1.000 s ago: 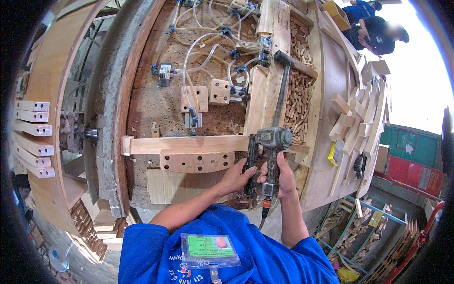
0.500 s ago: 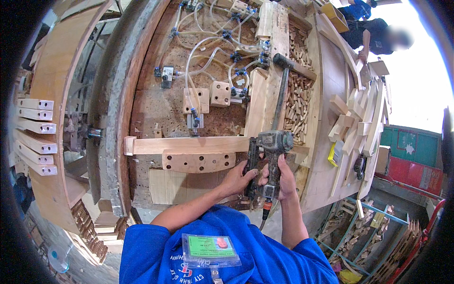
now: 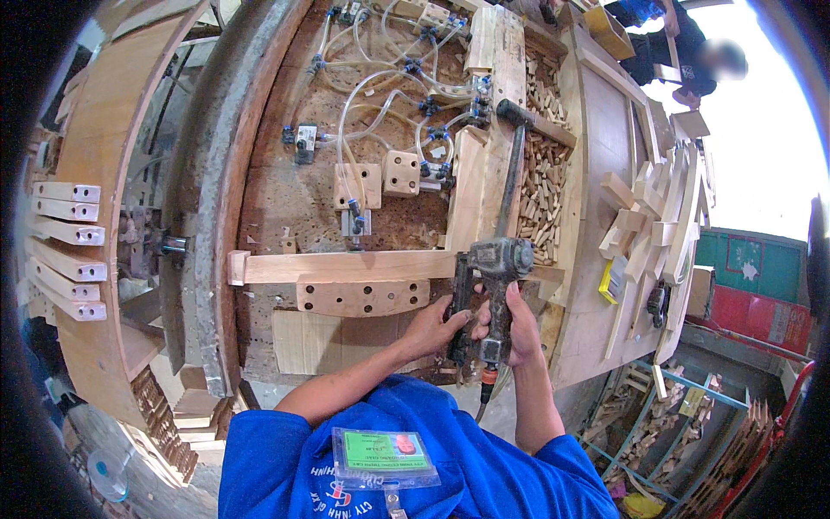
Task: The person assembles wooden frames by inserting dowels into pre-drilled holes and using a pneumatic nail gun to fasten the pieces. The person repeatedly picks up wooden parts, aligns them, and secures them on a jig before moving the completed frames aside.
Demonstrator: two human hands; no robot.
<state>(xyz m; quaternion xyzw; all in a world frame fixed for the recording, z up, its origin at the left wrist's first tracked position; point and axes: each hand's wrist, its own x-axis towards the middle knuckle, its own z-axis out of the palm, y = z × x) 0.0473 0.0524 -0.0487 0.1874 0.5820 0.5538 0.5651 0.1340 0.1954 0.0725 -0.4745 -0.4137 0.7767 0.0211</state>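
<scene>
"Firstly, what occupies the left?"

"A row of pale wooden bars with drilled ends [image 3: 69,231], side by side on a light-brown wooden panel [image 3: 93,112]; the ends all face right, presumably for easy picking up."

"And at the centre?"

"Across the brown, pitted wooden table [image 3: 294,195] lies a long, straight, pale wooden rail [image 3: 346,266]. A curved pale wooden plate with dark holes [image 3: 353,297] sits along its near side, and a small silver air cylinder [image 3: 355,222] points at its far side; together they probably keep it in place."

"How are the hands disposed?"

"The left hand [image 3: 438,329] grips the black magazine [image 3: 462,298] of a black-and-grey nail gun [image 3: 497,258], apparently to steady it. The right hand [image 3: 521,333] is wrapped around the handle [image 3: 496,320], seemingly bearing the weight. The tool stands at the rail's visible right end, nose leftward; whether they touch cannot be told."

"And farther right?"

"A dark, long-handled hammer [image 3: 513,169] lies beside many short, pale wooden pegs [image 3: 543,190], both likely kept within reach."
</scene>
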